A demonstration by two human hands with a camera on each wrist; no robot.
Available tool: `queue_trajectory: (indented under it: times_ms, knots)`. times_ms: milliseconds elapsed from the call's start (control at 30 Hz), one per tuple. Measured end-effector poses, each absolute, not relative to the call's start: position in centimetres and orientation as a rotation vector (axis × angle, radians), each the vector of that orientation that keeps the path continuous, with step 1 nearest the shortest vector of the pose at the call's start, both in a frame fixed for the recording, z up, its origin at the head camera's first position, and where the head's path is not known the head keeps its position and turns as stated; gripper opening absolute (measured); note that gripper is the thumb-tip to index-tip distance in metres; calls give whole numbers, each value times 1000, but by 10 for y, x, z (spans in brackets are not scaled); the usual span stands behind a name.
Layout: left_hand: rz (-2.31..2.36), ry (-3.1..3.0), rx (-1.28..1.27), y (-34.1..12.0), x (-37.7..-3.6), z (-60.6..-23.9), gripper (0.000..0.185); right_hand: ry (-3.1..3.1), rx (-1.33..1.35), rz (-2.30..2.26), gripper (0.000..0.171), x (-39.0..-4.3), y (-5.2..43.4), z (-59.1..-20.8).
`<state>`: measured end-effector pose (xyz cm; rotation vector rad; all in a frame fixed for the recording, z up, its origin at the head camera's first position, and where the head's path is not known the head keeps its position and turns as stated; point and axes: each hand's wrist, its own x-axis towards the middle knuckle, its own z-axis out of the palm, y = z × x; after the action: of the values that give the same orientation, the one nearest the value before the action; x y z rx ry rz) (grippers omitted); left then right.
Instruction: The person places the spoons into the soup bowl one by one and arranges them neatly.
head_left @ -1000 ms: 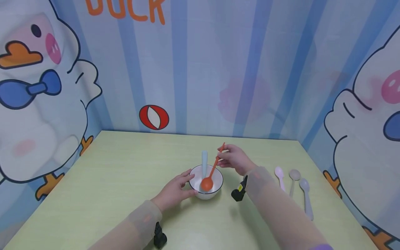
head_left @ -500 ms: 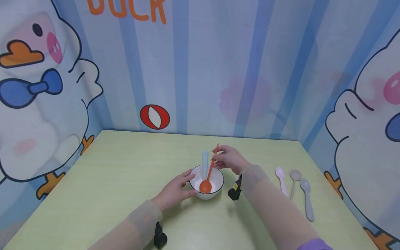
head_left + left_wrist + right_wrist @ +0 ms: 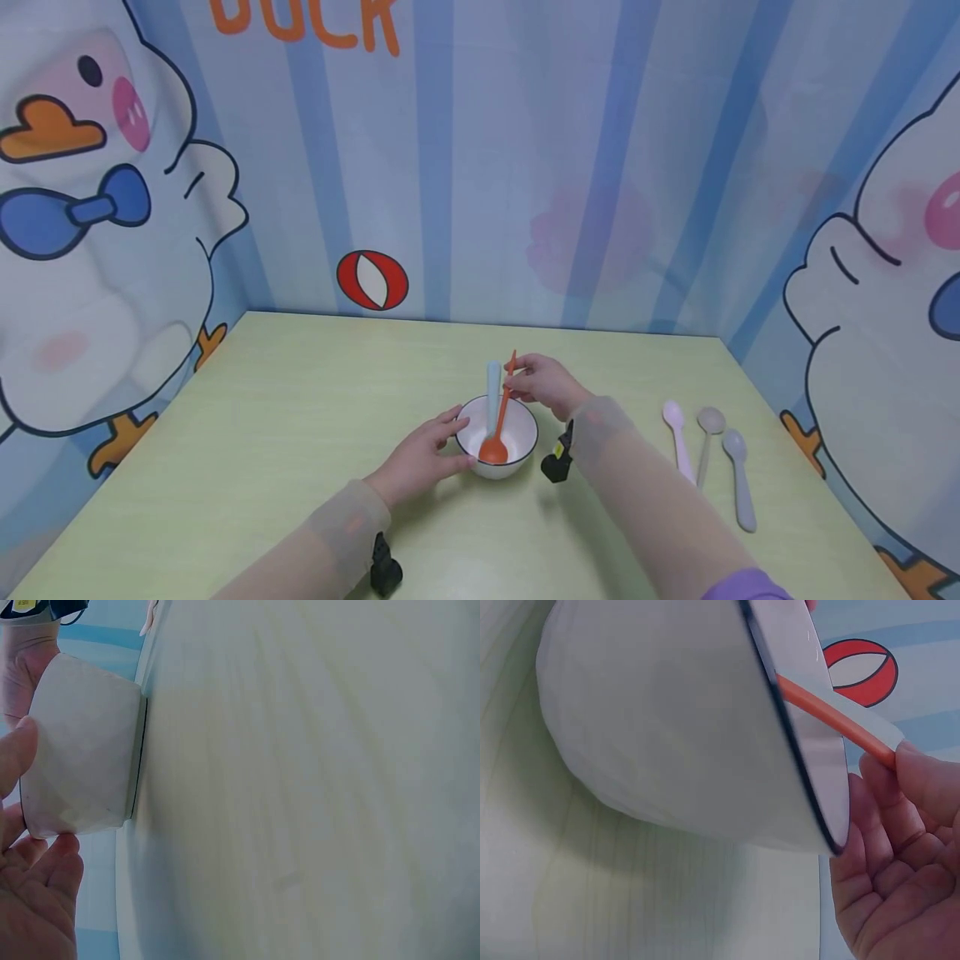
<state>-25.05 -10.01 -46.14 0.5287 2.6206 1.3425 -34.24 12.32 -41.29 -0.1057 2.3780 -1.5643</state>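
A white bowl [image 3: 517, 442] with a dark rim stands on the table in the head view. My left hand [image 3: 427, 454] holds it from the left, fingers over the rim and thumb low on the near side. The left wrist view shows thumb and fingertips against the bowl's wall [image 3: 86, 750]. An orange spoon [image 3: 492, 450] has its head down in the bowl; my right hand [image 3: 551, 385] pinches its handle [image 3: 840, 724] near the top. Beside that handle, a light blue spoon [image 3: 492, 383] leans in the bowl, handle up, its head hidden behind the orange one.
On the right of the table [image 3: 315, 400] lie a pink spoon [image 3: 675, 421], a beige-grey spoon [image 3: 709, 425] and a grey-lilac spoon [image 3: 738, 475]; my right forearm passes close by them. A duck-print curtain [image 3: 480, 167] hangs behind the table.
My right hand has moved left, bringing the orange spoon's handle closer to the light blue one and more upright. The left hand and bowl have stayed in place.
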Motion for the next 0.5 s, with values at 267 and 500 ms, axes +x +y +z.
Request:
queue_trajectory:
  times_ms: [267,500]
  knots:
    - [1349,2619,530,-101,-250,-462,72,2390,-59,-1516,29,-344,121,-417]
    - [1349,2609,515,-101,-251,-463,71,2396,-42,-1474,28,-345,119,-419]
